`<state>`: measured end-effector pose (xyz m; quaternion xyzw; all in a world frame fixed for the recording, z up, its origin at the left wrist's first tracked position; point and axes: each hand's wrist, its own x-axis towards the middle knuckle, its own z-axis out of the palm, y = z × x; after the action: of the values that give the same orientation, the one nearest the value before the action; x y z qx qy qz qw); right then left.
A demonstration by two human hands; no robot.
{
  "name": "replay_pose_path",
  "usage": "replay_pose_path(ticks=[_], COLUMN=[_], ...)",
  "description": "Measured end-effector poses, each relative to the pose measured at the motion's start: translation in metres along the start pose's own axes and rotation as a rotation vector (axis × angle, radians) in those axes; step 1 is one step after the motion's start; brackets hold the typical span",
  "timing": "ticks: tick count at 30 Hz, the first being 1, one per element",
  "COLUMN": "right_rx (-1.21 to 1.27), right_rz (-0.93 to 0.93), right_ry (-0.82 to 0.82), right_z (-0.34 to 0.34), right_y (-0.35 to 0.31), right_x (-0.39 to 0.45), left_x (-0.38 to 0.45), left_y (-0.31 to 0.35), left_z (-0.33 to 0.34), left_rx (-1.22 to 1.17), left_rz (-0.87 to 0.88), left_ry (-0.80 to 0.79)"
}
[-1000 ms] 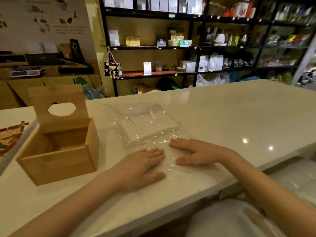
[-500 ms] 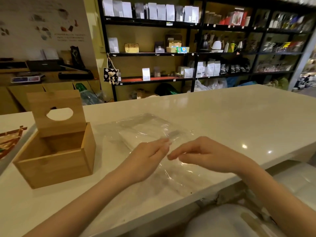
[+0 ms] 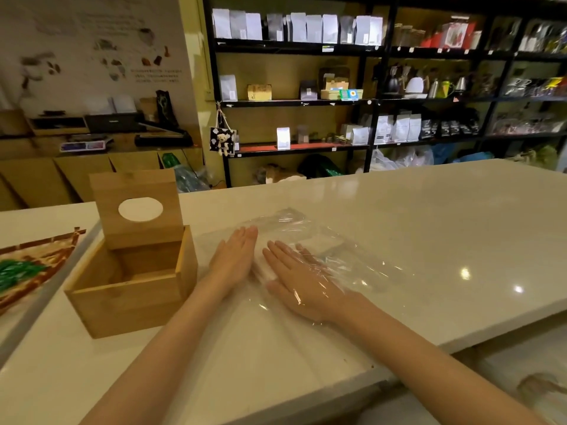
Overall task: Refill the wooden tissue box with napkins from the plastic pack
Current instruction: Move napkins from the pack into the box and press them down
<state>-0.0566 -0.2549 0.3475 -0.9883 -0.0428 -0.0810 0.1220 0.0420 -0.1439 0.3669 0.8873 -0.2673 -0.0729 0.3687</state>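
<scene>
Your right hand [image 3: 302, 280] sits inside clear plastic pack [image 3: 337, 259]; film glare blurs its fingers [image 3: 303, 253]. Napkins [image 3: 264, 271] mostly hidden between your hands. Wooden tissue box [image 3: 132, 286] floor partly hidden by near wall. Printed mat [image 3: 27, 271] cut off at left edge. Far shelf labels too small to read.

One head-worn wide-angle view looks forward and down across the white counter [image 3: 399, 228], hands close at lower centre, dark shelves [image 3: 368, 101] far across the upper frame
</scene>
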Motion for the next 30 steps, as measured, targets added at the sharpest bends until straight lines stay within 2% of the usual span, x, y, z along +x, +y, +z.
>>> replay_pose_path(ticks=[2,5,7,11,17,19,22,26,30], right_rx=[0.034,-0.043,-0.059,-0.008,-0.05,-0.038,-0.069,-0.033,-0.046], right_rz=[0.042,0.046,0.045,0.056,0.011,0.035,0.007,0.001,-0.006], right_ry=[-0.047,-0.081,-0.101,-0.133,-0.084,-0.08,-0.087,-0.045,0.063], right_z=[0.008,0.005,-0.004,-0.011,-0.017,-0.017,-0.017,-0.021,-0.019], right_y=[0.002,0.0,-0.003,-0.006,-0.009,-0.009,-0.008,-0.014,-0.016], right_x=[0.008,0.004,-0.004,-0.027,-0.057,-0.079,-0.1,-0.14,-0.172], left_x=[0.005,0.012,0.013,0.011,0.017,0.013,0.013,0.012,0.009], left_y=[-0.009,-0.017,-0.019,-0.02,-0.026,-0.02,-0.02,-0.017,-0.018], left_z=[0.006,0.008,0.009,0.014,0.01,0.016,0.014,0.013,0.014], left_rx=[-0.037,-0.182,-0.176,-0.054,-0.075,-0.054,-0.012,0.039,0.193], left_rz=[-0.051,-0.18,-0.211,-0.159,-0.111,-0.086,-0.089,-0.067,-0.055], left_ry=[-0.013,-0.002,-0.016,-0.041,0.01,-0.048,-0.028,-0.041,-0.09])
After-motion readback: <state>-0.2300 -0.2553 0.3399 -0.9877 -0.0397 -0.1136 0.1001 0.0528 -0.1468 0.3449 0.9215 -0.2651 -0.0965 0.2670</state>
